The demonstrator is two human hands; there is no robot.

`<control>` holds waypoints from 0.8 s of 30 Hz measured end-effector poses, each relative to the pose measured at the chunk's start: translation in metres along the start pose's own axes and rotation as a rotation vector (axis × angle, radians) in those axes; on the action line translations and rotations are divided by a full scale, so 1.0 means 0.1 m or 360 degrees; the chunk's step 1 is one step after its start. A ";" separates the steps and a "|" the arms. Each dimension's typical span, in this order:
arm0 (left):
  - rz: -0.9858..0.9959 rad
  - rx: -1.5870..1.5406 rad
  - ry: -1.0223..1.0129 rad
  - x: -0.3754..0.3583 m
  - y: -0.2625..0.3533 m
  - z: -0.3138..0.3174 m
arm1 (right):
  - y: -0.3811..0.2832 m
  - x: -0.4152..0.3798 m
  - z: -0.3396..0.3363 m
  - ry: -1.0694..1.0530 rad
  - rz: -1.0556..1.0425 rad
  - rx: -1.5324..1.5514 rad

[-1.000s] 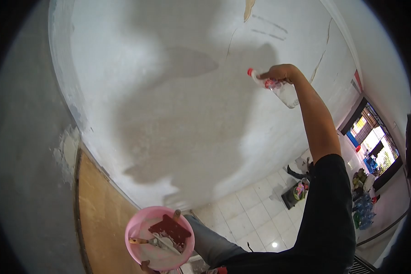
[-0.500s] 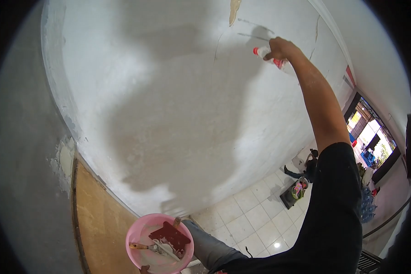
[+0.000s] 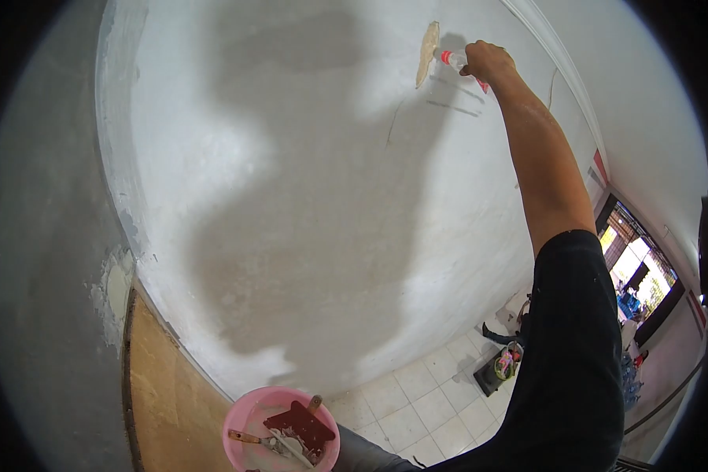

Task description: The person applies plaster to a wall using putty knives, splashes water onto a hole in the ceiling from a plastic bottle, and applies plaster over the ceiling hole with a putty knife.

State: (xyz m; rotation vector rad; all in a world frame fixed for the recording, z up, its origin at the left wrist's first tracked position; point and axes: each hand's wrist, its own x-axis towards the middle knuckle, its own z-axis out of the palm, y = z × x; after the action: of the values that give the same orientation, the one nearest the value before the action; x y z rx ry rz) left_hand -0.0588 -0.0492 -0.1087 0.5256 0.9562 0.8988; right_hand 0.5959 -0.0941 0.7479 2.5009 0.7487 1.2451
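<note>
High on the grey-white wall [image 3: 315, 197], my right hand [image 3: 488, 61] is wrapped round a clear plastic bottle [image 3: 458, 61] with a red cap and red label. The cap points left toward a beige patch [image 3: 427, 55] on the wall. Two dark wet streaks run just below the bottle. At the bottom, a pink bucket [image 3: 240, 409] holds whitish paste, a dark red flat tool [image 3: 300, 426] and a scraper with a wooden handle [image 3: 245, 436]. My left hand is not visible.
Tan board [image 3: 165, 385] stands left of the bucket. White floor tiles [image 3: 433, 409] lie far below. Another person's dark-clad leg [image 3: 497, 334] shows beside a dark container with items [image 3: 492, 377]. A bright window [image 3: 637, 259] is at the right.
The view has shifted, with the wall and streaks lower in frame. My right hand and bottle have moved up the wall to beside the beige patch. My left hand has left the view.
</note>
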 end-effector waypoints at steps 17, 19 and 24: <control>-0.0004 0.0219 0.0195 -0.18 0.51 0.63 | 0.06 0.26 -0.04 0.0099 0.0160 0.0107; 0.0029 0.0272 0.0127 -0.14 0.46 0.58 | 0.09 0.27 -0.02 0.0114 0.0143 0.0125; 0.0058 0.0114 -0.0037 -0.18 0.49 0.67 | 0.26 0.36 0.31 0.0088 0.0109 0.0439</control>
State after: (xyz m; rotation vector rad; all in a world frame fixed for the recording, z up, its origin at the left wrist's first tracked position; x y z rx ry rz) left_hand -0.0261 -0.0381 -0.0315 0.6154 0.9629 0.8918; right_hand 0.6474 -0.0965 0.7645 2.7405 0.9114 1.3184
